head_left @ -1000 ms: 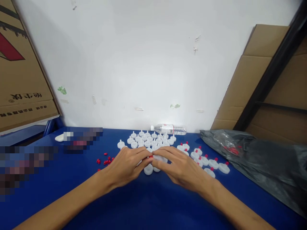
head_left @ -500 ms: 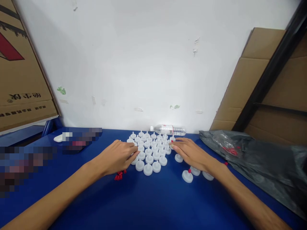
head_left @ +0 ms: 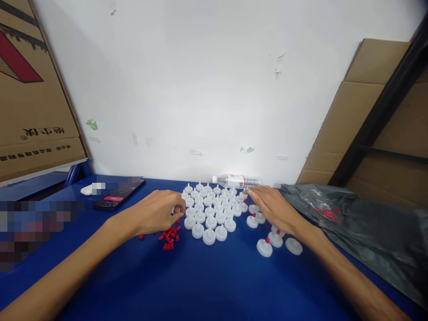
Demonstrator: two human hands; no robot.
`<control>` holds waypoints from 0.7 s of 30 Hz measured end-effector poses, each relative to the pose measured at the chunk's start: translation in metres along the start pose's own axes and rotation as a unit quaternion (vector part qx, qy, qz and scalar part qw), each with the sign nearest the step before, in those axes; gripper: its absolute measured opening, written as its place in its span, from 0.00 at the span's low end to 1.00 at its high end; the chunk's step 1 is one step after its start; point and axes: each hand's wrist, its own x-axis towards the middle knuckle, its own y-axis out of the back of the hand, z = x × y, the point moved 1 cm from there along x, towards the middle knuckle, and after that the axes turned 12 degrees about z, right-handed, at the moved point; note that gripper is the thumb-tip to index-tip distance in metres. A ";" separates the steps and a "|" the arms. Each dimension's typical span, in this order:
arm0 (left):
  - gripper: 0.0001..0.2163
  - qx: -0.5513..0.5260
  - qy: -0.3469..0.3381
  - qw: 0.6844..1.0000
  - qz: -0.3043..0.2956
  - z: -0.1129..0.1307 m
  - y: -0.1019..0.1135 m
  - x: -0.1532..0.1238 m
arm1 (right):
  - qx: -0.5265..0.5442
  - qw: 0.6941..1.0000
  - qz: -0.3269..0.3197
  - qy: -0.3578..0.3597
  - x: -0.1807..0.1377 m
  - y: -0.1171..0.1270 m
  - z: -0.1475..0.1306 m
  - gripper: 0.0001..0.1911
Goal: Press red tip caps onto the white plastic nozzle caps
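Several white plastic nozzle caps (head_left: 210, 214) stand packed together on the blue table (head_left: 214, 285). My left hand (head_left: 157, 213) rests at the left side of that cluster with its fingers curled, the fingertips touching a white cap. Just below it lies a small heap of red tips (head_left: 169, 236). My right hand (head_left: 274, 207) lies flat at the cluster's right side, fingers stretched toward the far caps. Under and beside it sit white caps with red tips fitted (head_left: 265, 248).
A clear water bottle (head_left: 237, 181) lies against the white wall. A phone (head_left: 117, 195) lies at the left, a crumpled black plastic bag (head_left: 361, 227) at the right. Cardboard boxes (head_left: 30, 89) lean on both sides.
Both hands have parted from the middle and moved outward and farther away, to the two sides of the white cap cluster. The view has shifted slightly.
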 end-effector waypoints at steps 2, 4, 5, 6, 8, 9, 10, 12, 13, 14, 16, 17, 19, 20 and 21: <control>0.08 -0.013 0.008 1.000 -0.017 -0.007 0.002 -0.002 | -0.002 1.000 0.000 -0.011 0.005 -0.004 0.007 0.29; 0.05 -0.026 0.016 0.999 -0.029 -0.012 0.003 -0.004 | -0.003 1.000 -0.013 -0.017 0.011 -0.010 0.013 0.32; 0.04 -0.035 0.021 0.998 -0.040 -0.014 0.003 -0.004 | -0.003 1.000 -0.024 -0.018 0.013 -0.014 0.015 0.33; 0.04 -0.043 0.026 0.997 -0.051 -0.014 0.002 -0.004 | -0.004 0.999 -0.035 -0.019 0.016 -0.017 0.017 0.34; 0.04 -0.046 0.032 0.996 -0.071 -0.011 0.001 -0.004 | -0.006 0.998 -0.055 -0.022 0.019 -0.023 0.018 0.36; 0.05 -0.042 0.035 0.995 -0.078 -0.009 0.000 -0.004 | -0.007 0.998 -0.060 -0.023 0.020 -0.025 0.018 0.36; 0.04 -0.035 0.038 0.995 -0.082 -0.006 -0.001 -0.004 | -0.009 0.998 -0.062 -0.024 0.021 -0.026 0.018 0.36; 0.03 -0.022 0.044 0.995 -0.084 0.000 -0.002 -0.003 | -0.013 0.998 -0.058 -0.028 0.020 -0.025 0.016 0.37; 0.02 -0.019 0.045 0.995 -0.086 0.003 -0.002 -0.003 | -0.017 0.998 -0.052 -0.031 0.020 -0.023 0.015 0.37; 0.02 -0.018 0.045 0.995 -0.087 0.005 -0.002 -0.003 | -0.021 0.998 -0.042 -0.035 0.020 -0.020 0.013 0.36; 0.04 -0.016 0.044 0.995 -0.088 0.007 -0.003 -0.002 | -0.029 0.999 -0.011 -0.043 0.019 -0.012 0.011 0.34; 0.04 -0.015 0.044 0.995 -0.088 0.007 -0.003 -0.002 | -0.032 0.998 0.010 -0.047 0.019 -0.007 0.009 0.31; 0.04 -0.012 0.040 0.996 -0.081 0.006 -0.002 -0.002 | -0.034 0.997 0.055 -0.051 0.019 0.001 0.005 0.25; 0.04 -0.011 0.036 0.997 -0.070 0.006 -0.002 -0.002 | -0.032 0.996 0.072 -0.051 0.018 0.004 0.002 0.22; 0.04 -0.013 0.028 0.998 -0.051 0.007 -0.001 -0.002 | -0.026 0.995 0.086 -0.046 0.017 0.006 -0.003 0.20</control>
